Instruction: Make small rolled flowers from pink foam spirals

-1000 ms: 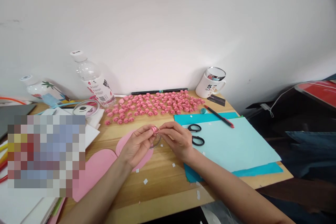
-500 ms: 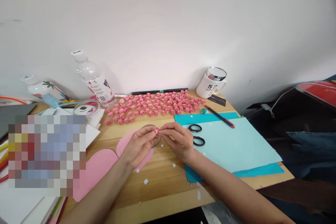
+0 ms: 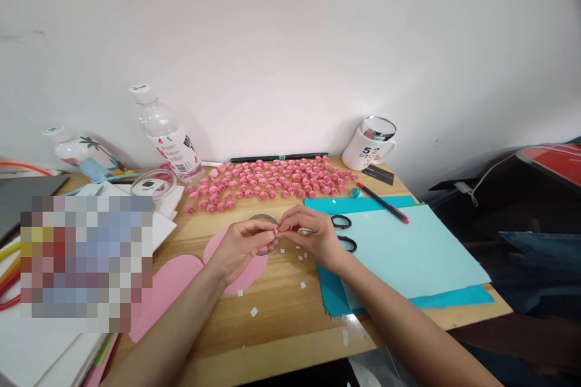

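My left hand [image 3: 242, 248] pinches a small pink rolled paper rose [image 3: 275, 233] between thumb and fingers. The fingertips of my right hand [image 3: 315, 234] are closed on the right side of the same rose, and they partly cover it. Beneath the hands lie a pink heart-shaped paper [image 3: 170, 284] and a round roll of clear tape [image 3: 263, 217], mostly hidden by my left hand. Scissors with black handles [image 3: 348, 244] rest just right of my right hand, their blades hidden. Behind the hands, several finished pink paper roses [image 3: 261, 180] are spread in rows.
Light blue paper [image 3: 408, 254] lies over darker blue sheets on the right, with a black-and-red pen [image 3: 385, 202] on top. A mug [image 3: 368, 144], a dark card [image 3: 379, 175] and a bottle [image 3: 170, 139] stand or lie near the wall. Papers [image 3: 36, 351] pile up at left.
Both hands have shifted slightly down and right in view, with the fingers now closer around the rose and covering more of it. The whole view has moved a little.
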The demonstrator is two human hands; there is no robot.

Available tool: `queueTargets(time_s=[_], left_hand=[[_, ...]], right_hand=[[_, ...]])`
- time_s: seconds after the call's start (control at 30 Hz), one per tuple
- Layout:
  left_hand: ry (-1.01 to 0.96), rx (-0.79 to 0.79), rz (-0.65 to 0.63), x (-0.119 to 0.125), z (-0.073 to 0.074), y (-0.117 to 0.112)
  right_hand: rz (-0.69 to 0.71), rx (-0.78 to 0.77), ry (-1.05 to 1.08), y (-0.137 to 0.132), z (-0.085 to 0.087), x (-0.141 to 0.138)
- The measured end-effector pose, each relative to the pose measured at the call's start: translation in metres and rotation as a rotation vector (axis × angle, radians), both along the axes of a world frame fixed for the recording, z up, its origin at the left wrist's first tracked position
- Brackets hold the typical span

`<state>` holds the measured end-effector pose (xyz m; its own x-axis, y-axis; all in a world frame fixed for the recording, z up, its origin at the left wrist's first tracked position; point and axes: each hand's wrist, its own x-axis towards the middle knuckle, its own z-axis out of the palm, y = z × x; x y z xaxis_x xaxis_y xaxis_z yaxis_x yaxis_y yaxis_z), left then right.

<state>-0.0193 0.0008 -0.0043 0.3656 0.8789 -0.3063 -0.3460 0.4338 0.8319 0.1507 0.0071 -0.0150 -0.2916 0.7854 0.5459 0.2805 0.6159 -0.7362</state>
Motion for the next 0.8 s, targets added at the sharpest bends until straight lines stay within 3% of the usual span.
queueTargets(time_s=[0.3, 0.67, 0.8], left_hand=[[0.197, 0.129, 0.234, 0.004, -0.001, -0.002], [0.327, 0.125, 0.268, 0.009, 0.001, -0.006], [0.35, 0.125, 0.276, 0.009, 0.002, -0.006]], right_hand=[[-0.061, -0.236, 0.153, -0.004, -0.005, -0.009], [-0.059, -0.531, 0.328, -0.005, -0.01, -0.015], [-0.05, -0.501, 0.336, -0.004, -0.008, -0.015]])
